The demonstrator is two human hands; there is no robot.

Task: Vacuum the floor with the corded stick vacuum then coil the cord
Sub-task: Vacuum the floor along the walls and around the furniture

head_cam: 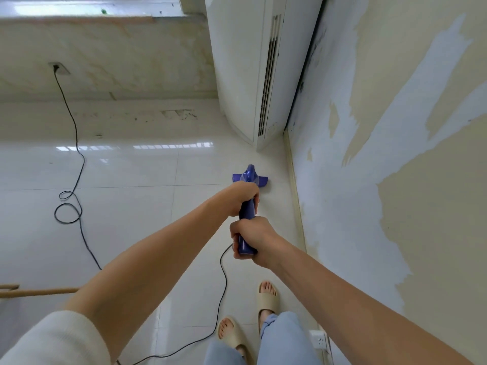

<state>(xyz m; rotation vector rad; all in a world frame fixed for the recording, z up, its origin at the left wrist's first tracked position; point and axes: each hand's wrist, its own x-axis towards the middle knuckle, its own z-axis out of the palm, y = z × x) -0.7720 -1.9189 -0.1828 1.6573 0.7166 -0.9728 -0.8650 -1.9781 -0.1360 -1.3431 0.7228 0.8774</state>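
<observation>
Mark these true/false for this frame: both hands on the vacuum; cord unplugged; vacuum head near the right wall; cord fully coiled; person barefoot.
1. Both hands grip the vacuum: true. The left hand holds the purple vacuum further down, the right hand holds the handle end.
2. The cord is unplugged: false. The black cord runs up to the wall socket.
3. The vacuum head sits near the right wall: true. The vacuum head is on the floor close to the peeling wall.
4. The cord is fully coiled: false. It trails loose with a couple of loops.
5. The person is barefoot: false. They wear beige slides.

No readable text, labels or numbers anywhere
</observation>
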